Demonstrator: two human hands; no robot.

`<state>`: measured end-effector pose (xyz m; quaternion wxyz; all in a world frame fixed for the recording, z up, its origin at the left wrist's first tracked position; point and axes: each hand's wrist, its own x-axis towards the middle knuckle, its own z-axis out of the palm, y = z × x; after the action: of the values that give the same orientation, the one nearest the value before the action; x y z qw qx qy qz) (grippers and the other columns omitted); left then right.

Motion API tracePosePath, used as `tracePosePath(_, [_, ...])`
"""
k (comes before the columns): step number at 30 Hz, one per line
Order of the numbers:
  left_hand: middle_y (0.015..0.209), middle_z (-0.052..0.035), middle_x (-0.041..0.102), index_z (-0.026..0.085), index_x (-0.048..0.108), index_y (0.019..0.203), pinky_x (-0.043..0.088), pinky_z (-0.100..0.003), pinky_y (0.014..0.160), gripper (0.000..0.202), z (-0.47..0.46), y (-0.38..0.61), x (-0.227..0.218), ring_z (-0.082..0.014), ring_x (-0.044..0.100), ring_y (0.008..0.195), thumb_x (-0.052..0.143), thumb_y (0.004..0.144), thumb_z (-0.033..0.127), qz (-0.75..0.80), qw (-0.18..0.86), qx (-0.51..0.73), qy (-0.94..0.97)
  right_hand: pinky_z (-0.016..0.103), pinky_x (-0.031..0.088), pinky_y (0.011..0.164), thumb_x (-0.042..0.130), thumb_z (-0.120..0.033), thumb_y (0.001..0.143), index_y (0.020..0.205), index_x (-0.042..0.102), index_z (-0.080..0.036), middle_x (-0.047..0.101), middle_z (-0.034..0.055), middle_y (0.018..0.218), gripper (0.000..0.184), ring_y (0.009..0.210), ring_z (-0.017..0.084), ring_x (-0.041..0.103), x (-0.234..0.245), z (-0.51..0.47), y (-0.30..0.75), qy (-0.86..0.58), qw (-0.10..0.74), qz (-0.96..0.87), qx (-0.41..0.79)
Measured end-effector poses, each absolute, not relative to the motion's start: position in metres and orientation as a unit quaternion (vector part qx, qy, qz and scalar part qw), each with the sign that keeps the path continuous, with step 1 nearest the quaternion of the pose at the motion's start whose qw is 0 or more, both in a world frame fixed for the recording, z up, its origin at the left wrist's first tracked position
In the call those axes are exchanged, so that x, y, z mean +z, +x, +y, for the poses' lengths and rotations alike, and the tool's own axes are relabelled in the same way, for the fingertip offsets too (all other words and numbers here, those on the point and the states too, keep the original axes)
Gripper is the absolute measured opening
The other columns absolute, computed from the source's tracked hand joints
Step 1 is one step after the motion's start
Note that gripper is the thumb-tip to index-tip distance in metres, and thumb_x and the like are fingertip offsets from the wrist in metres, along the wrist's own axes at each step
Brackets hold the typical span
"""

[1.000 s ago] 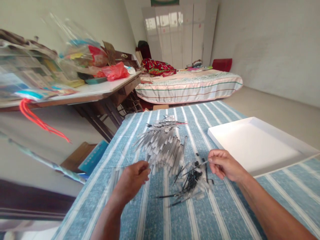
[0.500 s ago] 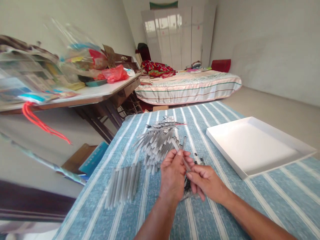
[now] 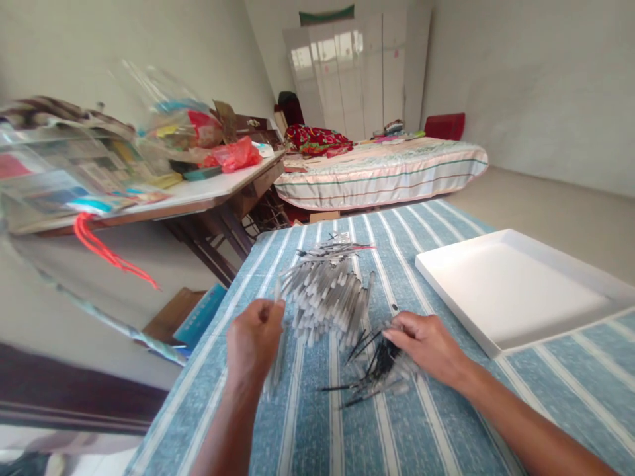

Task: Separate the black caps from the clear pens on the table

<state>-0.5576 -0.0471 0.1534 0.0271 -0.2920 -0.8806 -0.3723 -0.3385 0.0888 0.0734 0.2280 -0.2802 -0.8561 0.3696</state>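
My left hand (image 3: 255, 337) is closed on a translucent grey tube that looks like a pen barrel (image 3: 277, 288), its end poking up past the thumb. Below that hand, more grey barrels (image 3: 274, 370) lie in a row, mostly covered by the hand and wrist. My right hand (image 3: 421, 340) is pinched at the edge of a loose heap of thin black pen refills (image 3: 384, 360) with clear pieces among them. Whatever its fingertips hold is hidden. Between the hands and farther off lies a big pile of grey barrels (image 3: 322, 297).
A shallow white box lid (image 3: 536, 291) lies on the right of the striped blue cloth (image 3: 307, 423). Thin dark sticks (image 3: 335, 250) lie behind the pile. A cluttered side table (image 3: 198, 192) stands at left, and a bed (image 3: 387, 172) beyond.
My hands, together on one grey tube before, have parted. The left moved left with a barrel, over the row; the right drew right, uncovering the black refills. The view shifted slightly.
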Motion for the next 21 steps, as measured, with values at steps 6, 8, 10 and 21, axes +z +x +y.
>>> tracePosePath(6, [0.076, -0.0102, 0.064, 0.019, 0.057, 0.074, 0.036, -0.029, 0.052, 0.03, -0.091, -0.561, 0.114, -0.0277, 0.061, 0.073, 0.041, 0.076, 0.044, -0.965, -0.03, 0.039, -0.258, 0.022, 0.026, 0.047, 0.053, -0.045, 0.076, 0.063, 0.057, -0.02, 0.047, -0.0044, 0.046, 0.028, 0.046, 0.011, 0.046, 0.059, 0.102, -0.334, -0.329, 0.166, -0.885, 0.283])
tracePosePath(8, [0.089, -0.0125, 0.063, 0.018, 0.056, 0.084, 0.037, -0.03, 0.054, 0.033, -0.091, -0.56, 0.114, -0.029, 0.061, 0.078, 0.039, 0.077, 0.046, -0.966, -0.013, 0.043, -0.256, 0.022, 0.028, 0.047, 0.052, -0.046, 0.076, 0.066, 0.059, -0.021, 0.049, -0.0041, 0.046, 0.028, 0.045, 0.012, 0.047, 0.056, 0.101, -0.334, -0.337, 0.173, -0.878, 0.295])
tracePosePath(10, [0.095, -0.0115, 0.062, 0.018, 0.055, 0.088, 0.038, -0.03, 0.056, 0.033, -0.082, -0.555, 0.118, -0.0274, 0.06, 0.081, 0.037, 0.08, 0.045, -0.962, 0.028, 0.016, -0.272, 0.022, 0.031, 0.05, 0.048, -0.044, 0.079, 0.067, 0.059, -0.021, 0.052, -0.0031, 0.05, 0.029, 0.048, 0.012, 0.05, 0.053, 0.103, -0.335, -0.341, 0.198, -0.863, 0.315])
tracePosePath(21, [0.096, -0.0073, 0.06, 0.014, 0.06, 0.091, 0.045, -0.031, 0.076, 0.018, 0.083, -0.489, 0.096, -0.0188, 0.058, 0.087, 0.049, 0.083, 0.025, -0.85, -0.01, -0.009, -0.526, 0.02, 0.034, 0.049, 0.043, -0.034, 0.083, 0.06, 0.054, -0.018, 0.047, -0.0035, 0.049, 0.03, 0.047, 0.01, 0.046, 0.042, 0.109, -0.336, -0.323, 0.308, -0.827, 0.342])
